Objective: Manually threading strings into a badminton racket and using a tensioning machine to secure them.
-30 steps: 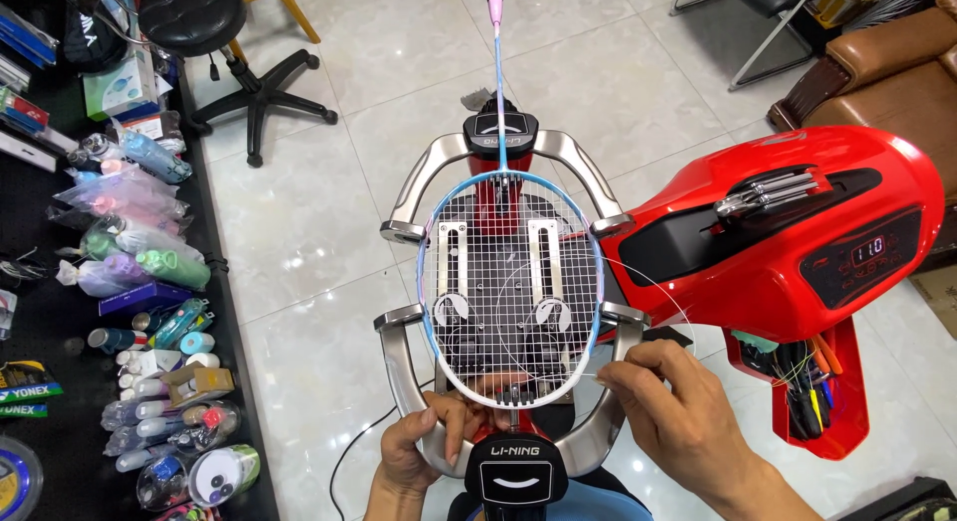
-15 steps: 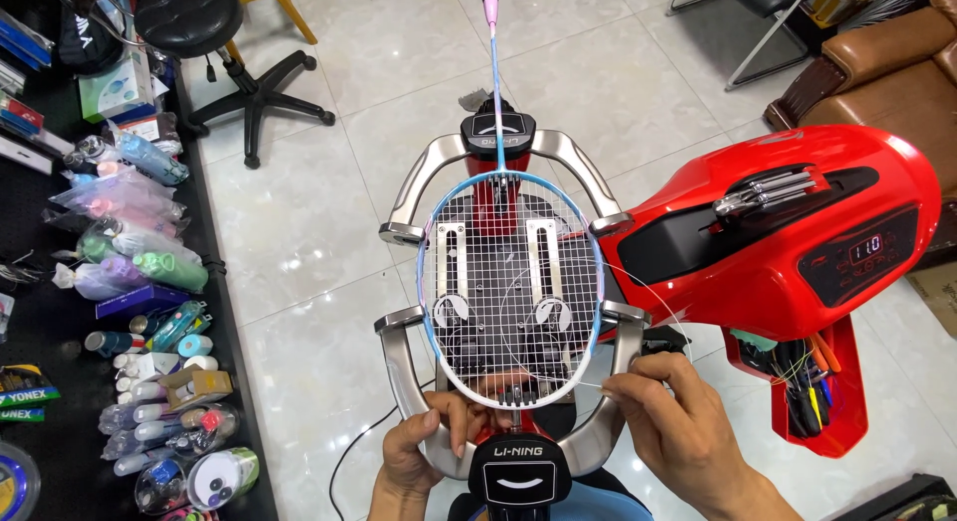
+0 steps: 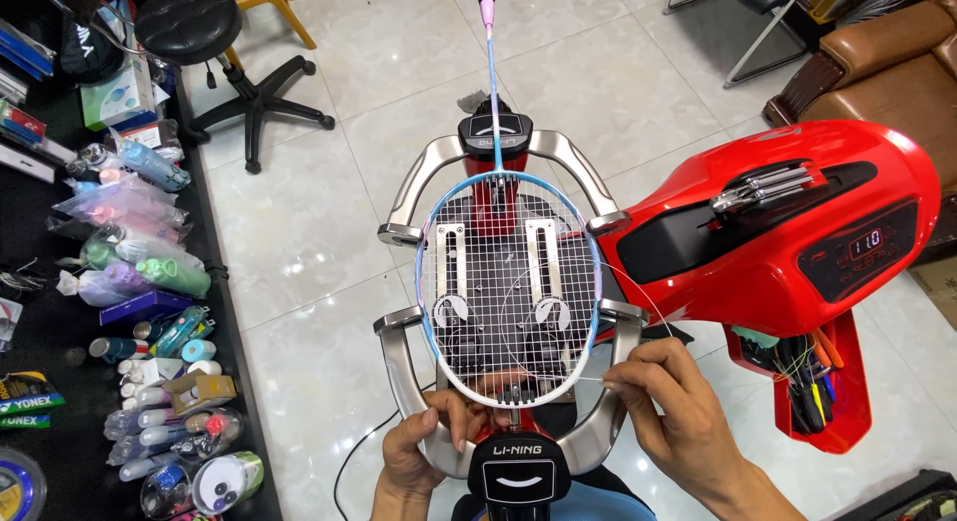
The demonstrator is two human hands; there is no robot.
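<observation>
A badminton racket (image 3: 506,282) with a blue and white frame lies clamped flat in a red stringing machine (image 3: 788,242), its handle pointing away from me. My right hand (image 3: 666,406) pinches a thin white string (image 3: 638,287) at the frame's near right edge; the string loops out over the racket face. My left hand (image 3: 434,443) rests under the near end of the frame, fingers on the silver support arm (image 3: 399,371) and touching the strings there.
A black bench on the left carries several grip rolls, bottles and bagged items (image 3: 130,232). A black stool (image 3: 204,32) stands far left on the tiled floor. A brown leather armchair (image 3: 877,52) is at the top right. A red tool tray (image 3: 812,381) hangs under the machine.
My right hand has drawn inward to the racket's near right edge, pulling the string loop smaller. My left hand stayed under the frame's near end.
</observation>
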